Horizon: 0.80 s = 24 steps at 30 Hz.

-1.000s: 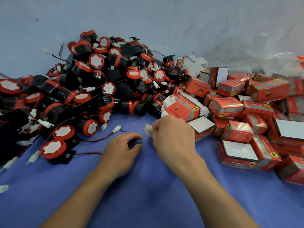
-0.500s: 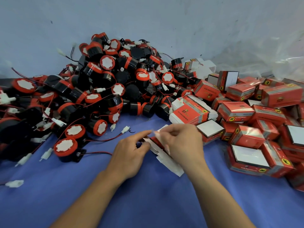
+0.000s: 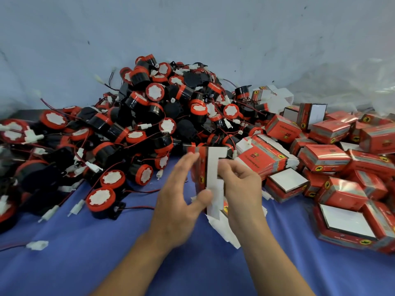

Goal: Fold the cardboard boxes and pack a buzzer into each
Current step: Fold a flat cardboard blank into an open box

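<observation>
Buzzers (image 3: 149,116) sit piled at the far left, easy to grab. One flat box (image 3: 213,167) is held up in the middle, likely to pop it open. The left hand (image 3: 179,199) pinches its left side, the right hand (image 3: 241,186) its right.

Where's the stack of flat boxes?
Head view, right of centre: flat box stack lies between the buzzer pile and the folded boxes, just beyond the right hand.

Gold letters "ST" stand on the stack of flat red cardboard box blanks (image 3: 261,160) right of centre and, upside down, on a folded red cardboard box (image 3: 283,129) farther back (the small white lines beneath are unreadable). The half-folded red cardboard box (image 3: 201,174) in the near middle shows a round yellow emblem.
</observation>
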{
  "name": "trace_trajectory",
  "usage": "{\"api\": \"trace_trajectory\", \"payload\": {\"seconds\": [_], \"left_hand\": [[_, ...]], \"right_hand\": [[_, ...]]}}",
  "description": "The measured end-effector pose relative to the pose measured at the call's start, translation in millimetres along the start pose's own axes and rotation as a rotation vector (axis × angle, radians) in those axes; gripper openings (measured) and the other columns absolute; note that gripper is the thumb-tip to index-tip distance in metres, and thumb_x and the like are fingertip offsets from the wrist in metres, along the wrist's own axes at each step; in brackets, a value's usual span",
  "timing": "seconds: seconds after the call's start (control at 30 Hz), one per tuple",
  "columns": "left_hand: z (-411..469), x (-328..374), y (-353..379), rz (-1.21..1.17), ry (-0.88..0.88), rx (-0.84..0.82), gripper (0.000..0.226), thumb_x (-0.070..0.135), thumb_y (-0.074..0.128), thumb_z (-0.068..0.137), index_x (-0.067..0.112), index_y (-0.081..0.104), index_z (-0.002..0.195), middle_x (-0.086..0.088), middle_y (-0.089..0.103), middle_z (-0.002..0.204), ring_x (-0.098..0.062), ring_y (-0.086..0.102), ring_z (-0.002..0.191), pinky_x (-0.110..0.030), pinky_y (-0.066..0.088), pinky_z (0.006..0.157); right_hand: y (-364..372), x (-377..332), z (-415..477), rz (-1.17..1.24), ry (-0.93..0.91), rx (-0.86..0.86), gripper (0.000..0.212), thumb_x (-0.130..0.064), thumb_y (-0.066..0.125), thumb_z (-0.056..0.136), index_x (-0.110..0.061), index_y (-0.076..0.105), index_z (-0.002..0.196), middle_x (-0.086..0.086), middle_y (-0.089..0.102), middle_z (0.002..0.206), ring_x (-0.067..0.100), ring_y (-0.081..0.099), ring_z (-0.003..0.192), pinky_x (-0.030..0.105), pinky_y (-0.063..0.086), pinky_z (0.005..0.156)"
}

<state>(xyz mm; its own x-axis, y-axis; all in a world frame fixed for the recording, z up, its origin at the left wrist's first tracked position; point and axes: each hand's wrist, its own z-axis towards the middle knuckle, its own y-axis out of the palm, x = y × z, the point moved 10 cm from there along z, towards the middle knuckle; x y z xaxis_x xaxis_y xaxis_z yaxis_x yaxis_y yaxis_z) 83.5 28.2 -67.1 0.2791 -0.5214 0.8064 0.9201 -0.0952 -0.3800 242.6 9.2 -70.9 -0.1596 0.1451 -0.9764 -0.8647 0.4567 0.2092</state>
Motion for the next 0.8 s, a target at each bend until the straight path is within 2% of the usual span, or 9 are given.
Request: {"api": "trace_trajectory", "payload": {"seconds": [0.1, 0.17, 0.3, 0.37, 0.47, 0.5, 0.63, 0.7, 0.8], "left_hand": [[1.4, -4.9, 6.0, -0.022, -0.056, -0.033, 0.066, 0.065, 0.061, 0.089, 0.058, 0.036, 0.15, 0.035, 0.051, 0.145, 0.01, 0.051, 0.132, -0.015, 0.05, 0.098], [2.0, -2.9, 3.7, 0.025, -0.048, -0.029, 0.059, 0.062, 0.058, 0.091, 0.061, 0.04, 0.147, 0.035, 0.055, 0.14, 0.009, 0.055, 0.127, -0.018, 0.053, 0.098], [6.4, 11.2, -8.7, -0.012, -0.008, 0.042, 0.047, 0.039, 0.052, 0.094, 0.057, 0.056, 0.136, 0.036, 0.063, 0.129, 0.009, 0.063, 0.117, -0.01, 0.053, 0.089], [9.1, 10.3, -10.7, -0.066, -0.042, 0.068, 0.048, 0.035, 0.051, 0.089, 0.045, 0.064, 0.134, 0.027, 0.073, 0.116, 0.0, 0.071, 0.105, -0.022, 0.06, 0.084], [14.7, 2.4, -15.8, -0.181, -0.165, 0.097, 0.052, 0.037, 0.051, 0.081, 0.042, 0.067, 0.131, 0.0, 0.079, 0.084, -0.032, 0.073, 0.073, -0.052, 0.062, 0.067], [16.3, 2.2, -16.2, -0.197, -0.177, 0.092, 0.052, 0.034, 0.05, 0.082, 0.038, 0.068, 0.131, -0.002, 0.078, 0.08, -0.032, 0.073, 0.071, -0.053, 0.062, 0.067], [20.4, 2.2, -16.9, -0.197, -0.181, 0.078, 0.046, 0.025, 0.048, 0.088, 0.026, 0.073, 0.127, 0.01, 0.08, 0.097, -0.01, 0.077, 0.093, -0.026, 0.063, 0.078], [20.6, -1.2, -17.6, -0.18, -0.194, 0.082, 0.044, 0.026, 0.048, 0.09, 0.026, 0.074, 0.126, 0.006, 0.08, 0.095, -0.016, 0.077, 0.09, -0.029, 0.064, 0.077], [20.2, 1.2, -18.5, -0.098, -0.165, 0.078, 0.035, 0.03, 0.049, 0.094, 0.043, 0.072, 0.117, 0.009, 0.079, 0.09, -0.017, 0.077, 0.084, -0.039, 0.065, 0.076]], "right_hand": [[23.0, 9.4, -7.9, -0.048, 0.002, -0.218, 0.028, -0.019, 0.059, 0.094, -0.017, 0.071, 0.068, 0.003, 0.062, 0.063, 0.02, 0.058, 0.06, 0.032, 0.051, 0.057], [25.4, 15.6, -8.7, -0.071, 0.039, -0.287, 0.036, -0.015, 0.054, 0.096, -0.021, 0.072, 0.066, -0.003, 0.067, 0.064, 0.019, 0.066, 0.063, 0.028, 0.056, 0.059], [23.6, 16.9, -7.8, -0.17, 0.008, -0.309, 0.017, -0.016, 0.064, 0.09, -0.019, 0.078, 0.099, 0.009, 0.079, 0.094, 0.03, 0.076, 0.091, 0.051, 0.061, 0.085], [21.3, 13.4, -8.9, -0.241, -0.05, -0.272, 0.017, -0.031, 0.071, 0.084, -0.031, 0.076, 0.101, -0.001, 0.079, 0.097, 0.019, 0.076, 0.094, 0.049, 0.06, 0.089], [24.3, 10.5, -12.4, -0.301, -0.091, -0.294, 0.034, -0.051, 0.073, 0.077, -0.052, 0.066, 0.111, -0.017, 0.075, 0.108, 0.003, 0.07, 0.105, 0.037, 0.058, 0.089], [26.0, 12.3, -12.6, -0.291, -0.079, -0.312, 0.039, -0.054, 0.072, 0.078, -0.054, 0.063, 0.116, -0.017, 0.074, 0.111, 0.003, 0.069, 0.109, 0.037, 0.058, 0.09], [33.3, 14.9, -15.2, -0.235, -0.06, -0.365, 0.047, -0.055, 0.067, 0.083, -0.044, 0.062, 0.129, -0.011, 0.073, 0.118, 0.011, 0.069, 0.112, 0.046, 0.058, 0.093], [34.7, 14.1, -14.9, -0.193, -0.058, -0.385, 0.05, -0.05, 0.068, 0.084, -0.038, 0.062, 0.132, -0.008, 0.075, 0.116, 0.013, 0.071, 0.109, 0.047, 0.058, 0.094], [37.5, 15.7, -14.4, -0.101, -0.021, -0.442, 0.05, -0.036, 0.068, 0.084, -0.031, 0.061, 0.133, 0.001, 0.077, 0.111, 0.019, 0.074, 0.103, 0.047, 0.058, 0.096]]}}
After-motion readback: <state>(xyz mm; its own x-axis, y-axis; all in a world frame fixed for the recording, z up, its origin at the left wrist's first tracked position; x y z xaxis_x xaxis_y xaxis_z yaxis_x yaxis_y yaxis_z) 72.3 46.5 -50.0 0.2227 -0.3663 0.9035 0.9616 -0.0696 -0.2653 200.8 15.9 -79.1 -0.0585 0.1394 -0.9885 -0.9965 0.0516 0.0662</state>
